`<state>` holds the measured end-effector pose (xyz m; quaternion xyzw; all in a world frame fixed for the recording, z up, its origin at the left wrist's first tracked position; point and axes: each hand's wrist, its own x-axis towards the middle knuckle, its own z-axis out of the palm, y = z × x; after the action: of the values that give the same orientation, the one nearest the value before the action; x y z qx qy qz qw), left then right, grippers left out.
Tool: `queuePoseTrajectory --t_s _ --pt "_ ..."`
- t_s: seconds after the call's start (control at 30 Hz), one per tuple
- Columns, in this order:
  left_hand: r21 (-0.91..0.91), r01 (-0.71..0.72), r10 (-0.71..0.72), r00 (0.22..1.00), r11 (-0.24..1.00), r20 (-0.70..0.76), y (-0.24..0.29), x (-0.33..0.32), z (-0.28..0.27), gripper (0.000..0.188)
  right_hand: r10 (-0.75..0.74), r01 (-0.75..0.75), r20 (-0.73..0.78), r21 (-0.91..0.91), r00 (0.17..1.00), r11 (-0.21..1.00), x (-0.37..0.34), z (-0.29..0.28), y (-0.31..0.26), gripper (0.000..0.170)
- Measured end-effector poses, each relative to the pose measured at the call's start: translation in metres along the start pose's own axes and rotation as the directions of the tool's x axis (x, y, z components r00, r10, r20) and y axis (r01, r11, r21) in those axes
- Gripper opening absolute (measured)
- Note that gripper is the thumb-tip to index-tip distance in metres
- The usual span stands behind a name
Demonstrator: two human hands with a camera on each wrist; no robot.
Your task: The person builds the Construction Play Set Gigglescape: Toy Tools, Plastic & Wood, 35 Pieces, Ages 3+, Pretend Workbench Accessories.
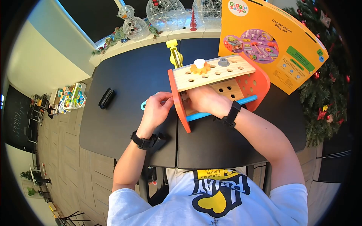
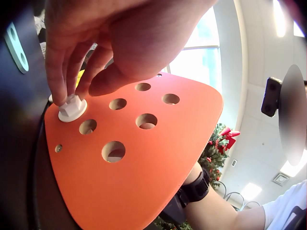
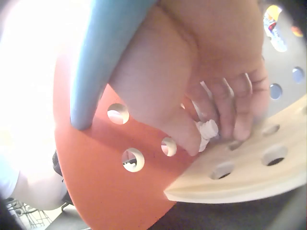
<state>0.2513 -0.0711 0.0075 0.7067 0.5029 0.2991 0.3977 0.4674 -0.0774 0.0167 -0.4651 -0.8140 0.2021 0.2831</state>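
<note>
A toy workbench has orange side panels (image 2: 158, 139), a wooden top (image 1: 215, 71) and a blue bar (image 1: 222, 108). At the outside of its left panel, the left hand (image 1: 155, 109) pinches the head of a white bolt (image 2: 72, 109) set against a hole. The right hand (image 1: 207, 100) reaches inside the workbench under the top; in the right wrist view its thumb and fingers are curled round a small white piece (image 3: 207, 130) by the panel's inner face. An orange gear (image 1: 200, 67) with a white bolt head and a grey nut (image 1: 223, 62) sit on the top.
A yellow toy piece (image 1: 175, 56) is at the workbench's back left corner. A light-blue strip (image 1: 143, 105) lies beside the left hand. Farther left on the black table (image 1: 128, 75) is a black case (image 1: 107, 98). A large yellow box (image 1: 271, 41) stands behind on the right.
</note>
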Motion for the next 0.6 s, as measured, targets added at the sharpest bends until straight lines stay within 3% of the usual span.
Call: queuePoseTrajectory --t_s 0.13,0.23,0.33,0.43,0.53,0.6 --pt "0.008 0.002 -0.001 1.000 1.000 -0.003 0.001 -0.001 0.001 0.024 0.069 -0.065 -0.034 0.106 0.997 0.992 0.000 0.001 -0.001 0.032" --pt "0.009 0.006 -0.006 1.000 1.000 0.003 0.002 -0.001 0.000 0.024 0.152 -0.162 0.091 0.117 0.984 0.980 0.003 0.003 0.002 0.030" --pt "0.018 -0.008 0.008 1.000 1.000 0.004 0.002 -0.002 -0.001 0.024 0.111 -0.094 0.212 -0.087 0.971 0.992 0.004 0.010 0.012 0.027" --pt "0.002 -0.002 0.002 1.000 1.000 0.000 0.003 -0.002 0.000 0.025 0.100 -0.096 0.119 -0.046 0.988 0.994 0.002 0.006 0.006 0.028" --pt "-0.006 -0.023 0.023 1.000 1.000 0.007 -0.001 0.000 0.000 0.025 0.065 -0.063 -0.074 0.026 0.995 0.998 -0.002 0.001 -0.004 0.025" --pt "0.005 -0.010 0.010 1.000 1.000 0.013 0.000 0.000 -0.001 0.025 -0.004 0.001 -0.096 -0.036 0.995 0.999 -0.003 0.000 -0.005 0.026"
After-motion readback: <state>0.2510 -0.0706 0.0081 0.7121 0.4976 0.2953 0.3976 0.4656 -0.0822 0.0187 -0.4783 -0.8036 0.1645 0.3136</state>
